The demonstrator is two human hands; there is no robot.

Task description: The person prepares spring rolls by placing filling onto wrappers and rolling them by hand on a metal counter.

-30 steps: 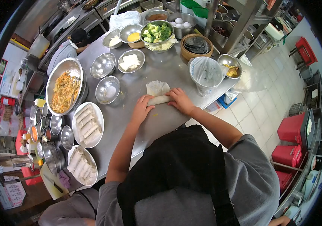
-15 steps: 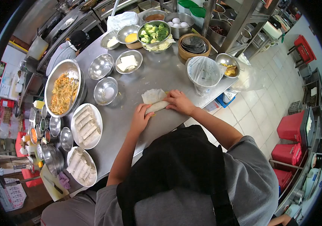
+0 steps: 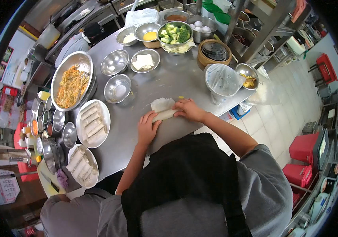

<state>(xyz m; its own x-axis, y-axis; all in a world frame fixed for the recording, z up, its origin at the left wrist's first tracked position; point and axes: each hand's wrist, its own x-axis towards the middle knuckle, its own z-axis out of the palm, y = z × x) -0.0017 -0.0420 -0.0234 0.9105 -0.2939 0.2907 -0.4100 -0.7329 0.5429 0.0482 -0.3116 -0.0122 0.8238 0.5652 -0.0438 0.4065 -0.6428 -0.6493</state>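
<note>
Between my hands lies a pale wrapper roll (image 3: pixel 164 115) on the steel table (image 3: pixel 173 85), its loose flap (image 3: pixel 162 104) flat on the far side. My left hand (image 3: pixel 148 125) has its fingers curved on the roll's left end. My right hand (image 3: pixel 189 110) presses over the right end. A small yellow scrap (image 3: pixel 181 97) lies just beyond my right hand. To the left, an upper plate (image 3: pixel 107 125) and a lower plate (image 3: pixel 94 170) hold finished rolls. A large bowl (image 3: pixel 90 71) holds shredded orange filling with a utensil in it.
Steel bowls with white blocks (image 3: pixel 144 61), broccoli (image 3: pixel 175 33) and eggs (image 3: pixel 200 27) stand along the back. A bamboo steamer (image 3: pixel 214 52) and a plastic-lined tub (image 3: pixel 222 81) are at the right. Another person (image 3: pixel 73 43) is at the far left; a knife (image 3: pixel 51 182) lies lower left.
The roll has turned towards the flap, and less of the wrapper lies flat. Both hands stay on it. The camera view has shifted, so the table's items appear moved and tilted.
</note>
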